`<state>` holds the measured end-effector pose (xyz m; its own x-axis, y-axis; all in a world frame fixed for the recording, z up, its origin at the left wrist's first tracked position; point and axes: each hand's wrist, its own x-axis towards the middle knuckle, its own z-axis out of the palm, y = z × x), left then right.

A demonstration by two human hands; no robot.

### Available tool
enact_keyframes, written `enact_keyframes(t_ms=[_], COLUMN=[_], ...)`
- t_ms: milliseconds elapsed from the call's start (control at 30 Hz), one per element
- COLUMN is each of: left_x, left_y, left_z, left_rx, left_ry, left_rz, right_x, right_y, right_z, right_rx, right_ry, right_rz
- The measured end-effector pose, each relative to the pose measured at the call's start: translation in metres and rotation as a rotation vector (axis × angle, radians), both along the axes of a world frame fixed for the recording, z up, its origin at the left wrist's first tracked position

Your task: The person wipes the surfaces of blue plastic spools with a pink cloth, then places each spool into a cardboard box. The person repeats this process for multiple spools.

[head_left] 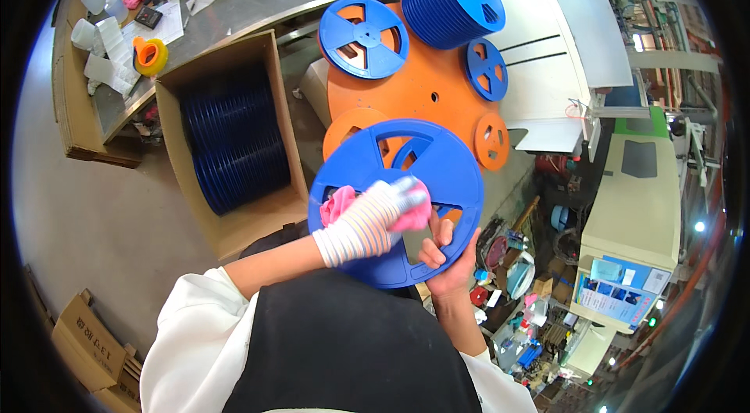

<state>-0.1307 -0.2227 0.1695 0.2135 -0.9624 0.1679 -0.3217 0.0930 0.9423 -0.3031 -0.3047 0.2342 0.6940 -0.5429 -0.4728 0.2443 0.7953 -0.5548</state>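
A large blue plastic reel [459, 167] with cut-out windows is held up in front of my body. My left hand [363, 221], in a white striped glove, is closed on a pink cloth [416, 214] and presses it against the reel's face near the hub. It is slightly blurred, and more pink cloth shows on its other side. My bare right hand [455, 268] grips the reel at its lower right rim, with fingertips showing through a window. Behind the reel is an orange round table [437, 112] bearing a stack of blue reels [441, 10] and another blue reel [367, 38].
An open cardboard box [287, 108] at left holds many dark blue reels [234, 147]. Behind it a metal workbench [242, 10] carries papers, cloths and an orange-yellow tape dispenser [152, 56]. A pale machine [637, 194] stands at right. Flattened cardboard [87, 339] is at lower left.
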Motion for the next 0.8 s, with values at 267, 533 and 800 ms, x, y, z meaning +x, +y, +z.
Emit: enact_keyframes(t_ms=[267, 533, 800], left_x=[0.038, -0.001, 0.063], left_y=[-0.015, 0.078, 0.091], left_z=[-0.014, -0.04, -0.034], left_rx=[-0.019, 0.016, 0.314], left_ry=[-0.147, -0.57, -0.304], left_rz=[0.167, -0.432, 0.137], right_x=[-0.006, -0.032, -0.033], right_y=[0.005, -0.019, -0.058], right_z=[0.005, -0.011, 0.009], right_rx=[-0.037, 0.097, 0.001], right_ry=[-0.11, -0.153, -0.354], right_rz=[0.073, -0.165, -0.201])
